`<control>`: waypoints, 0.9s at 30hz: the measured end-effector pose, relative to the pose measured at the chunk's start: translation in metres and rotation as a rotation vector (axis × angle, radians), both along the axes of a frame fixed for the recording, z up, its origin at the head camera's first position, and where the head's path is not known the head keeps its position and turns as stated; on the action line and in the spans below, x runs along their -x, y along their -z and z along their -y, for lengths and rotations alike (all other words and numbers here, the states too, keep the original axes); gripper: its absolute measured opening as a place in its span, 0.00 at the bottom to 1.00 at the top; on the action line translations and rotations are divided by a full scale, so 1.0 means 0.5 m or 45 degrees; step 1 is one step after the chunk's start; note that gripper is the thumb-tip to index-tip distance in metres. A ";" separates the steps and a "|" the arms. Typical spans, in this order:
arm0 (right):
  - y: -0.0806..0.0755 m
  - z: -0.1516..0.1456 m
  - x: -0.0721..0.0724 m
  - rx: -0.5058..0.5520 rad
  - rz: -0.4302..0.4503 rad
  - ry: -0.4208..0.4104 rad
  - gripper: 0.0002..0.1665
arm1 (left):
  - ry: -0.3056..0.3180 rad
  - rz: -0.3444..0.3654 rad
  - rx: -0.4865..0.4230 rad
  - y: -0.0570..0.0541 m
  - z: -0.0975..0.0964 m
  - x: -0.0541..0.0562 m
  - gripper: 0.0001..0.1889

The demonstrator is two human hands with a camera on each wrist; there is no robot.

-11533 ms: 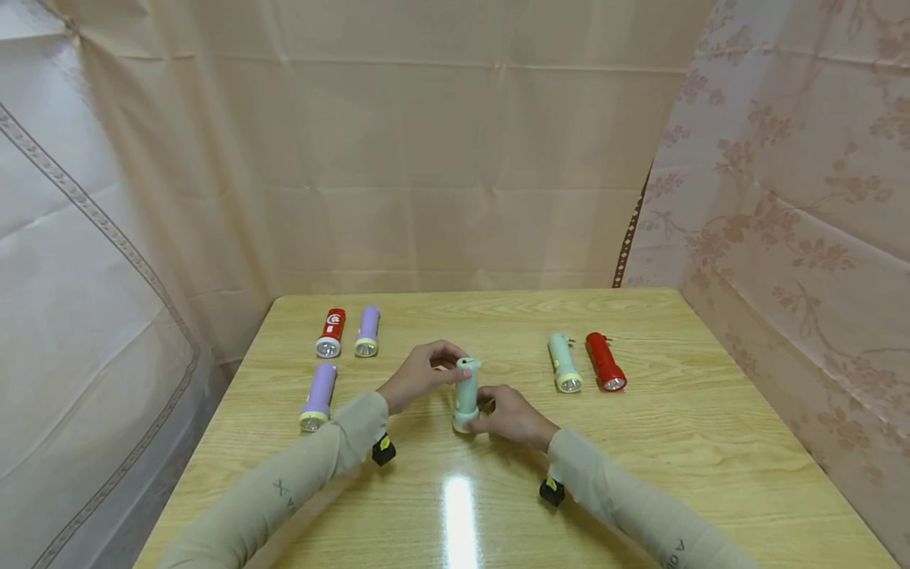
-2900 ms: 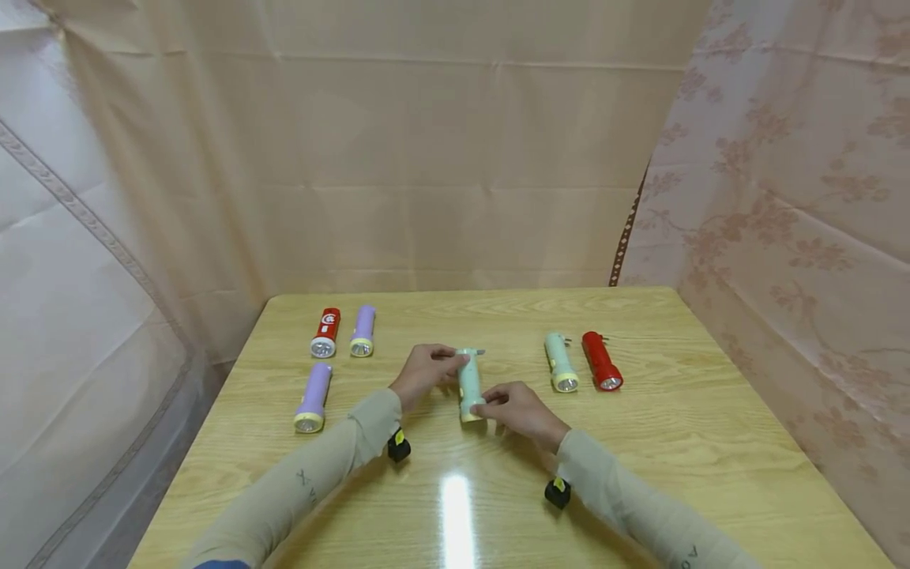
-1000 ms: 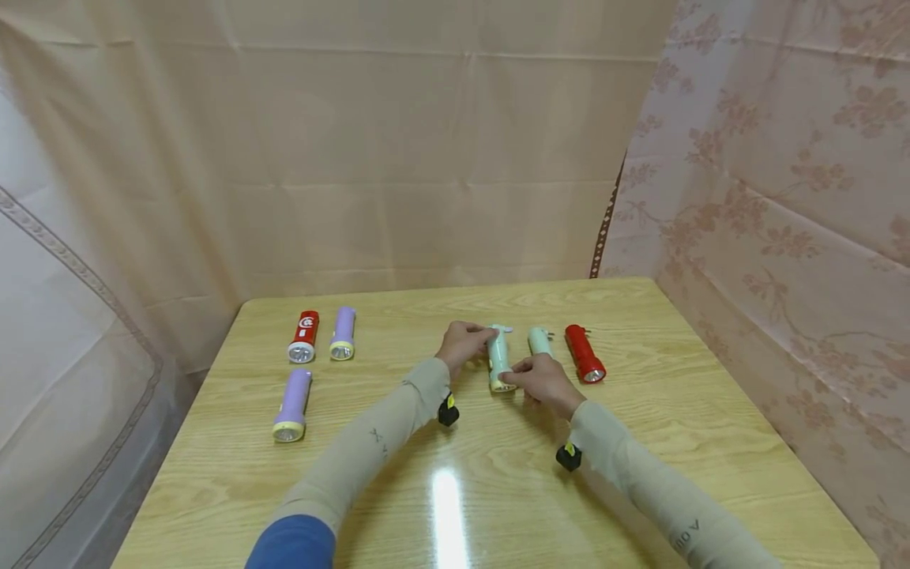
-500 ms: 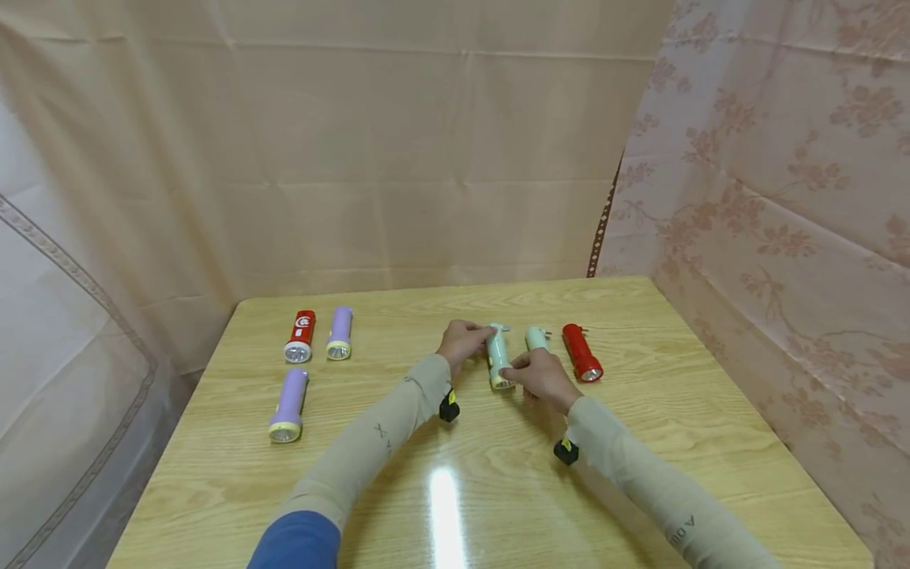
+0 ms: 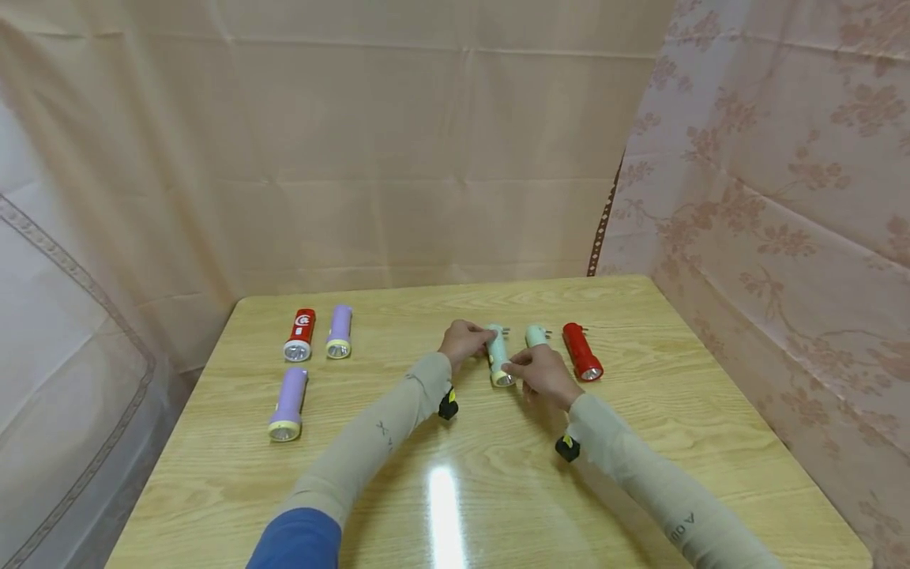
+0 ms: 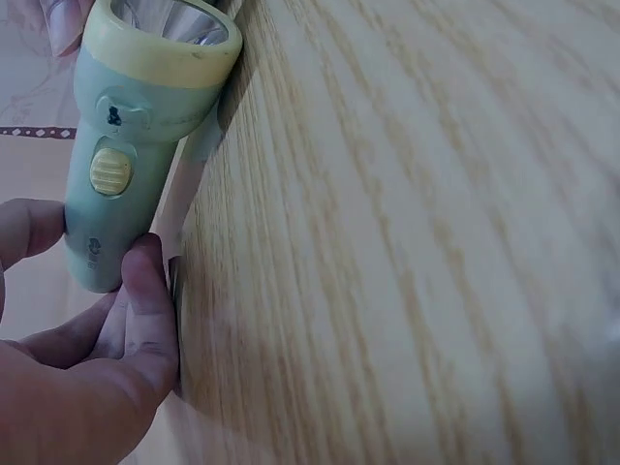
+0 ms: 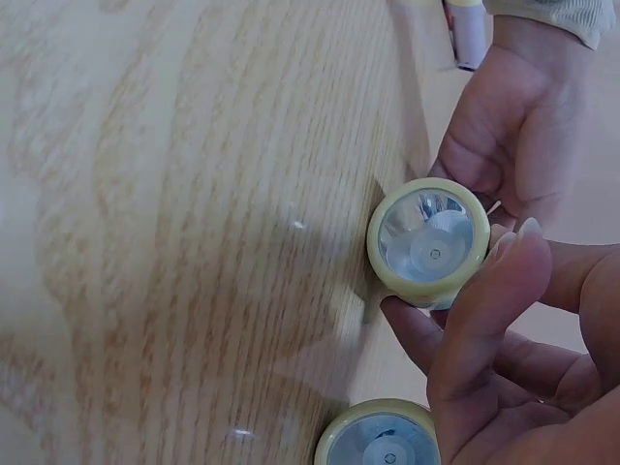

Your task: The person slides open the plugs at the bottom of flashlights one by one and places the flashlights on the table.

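A mint-green flashlight with a cream rim lies at the table's middle right, two plug prongs sticking out near its tail. My left hand pinches its tail end between thumb and fingers; the left wrist view shows the switch side of the flashlight and the left hand there. At the lens end, my right hand holds the rim. The right wrist view shows the lens facing the camera, between the right hand's thumb and fingers. A second mint flashlight lies just right, partly hidden behind my right hand.
A red flashlight lies at the right end of the row. On the left are a red flashlight with a white rim, a purple flashlight and another purple one nearer me. Curtains stand behind the wooden table.
The mint flashlight, earlier held tilted up at the table's centre, has moved right beside the other mint one, both hands with it. In the last second it has hardly moved.
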State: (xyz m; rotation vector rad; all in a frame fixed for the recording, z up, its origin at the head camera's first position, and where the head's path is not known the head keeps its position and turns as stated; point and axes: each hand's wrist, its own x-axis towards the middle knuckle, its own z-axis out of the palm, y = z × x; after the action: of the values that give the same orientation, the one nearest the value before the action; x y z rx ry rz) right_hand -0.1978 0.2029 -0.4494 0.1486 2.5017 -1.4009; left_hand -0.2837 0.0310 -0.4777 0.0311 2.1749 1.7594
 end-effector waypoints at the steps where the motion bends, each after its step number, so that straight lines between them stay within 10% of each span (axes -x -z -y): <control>1: 0.000 -0.001 0.001 0.004 -0.004 -0.001 0.17 | 0.011 -0.002 0.006 -0.001 0.001 -0.001 0.18; 27: -0.008 0.004 0.011 -0.021 0.032 -0.032 0.17 | 0.047 -0.010 0.096 0.014 0.010 -0.001 0.24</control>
State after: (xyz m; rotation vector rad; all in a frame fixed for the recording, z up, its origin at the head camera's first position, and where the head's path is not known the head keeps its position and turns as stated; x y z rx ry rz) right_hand -0.2035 0.2010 -0.4452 0.1369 2.4867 -1.3610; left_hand -0.2832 0.0257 -0.4848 0.0595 2.2298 1.6589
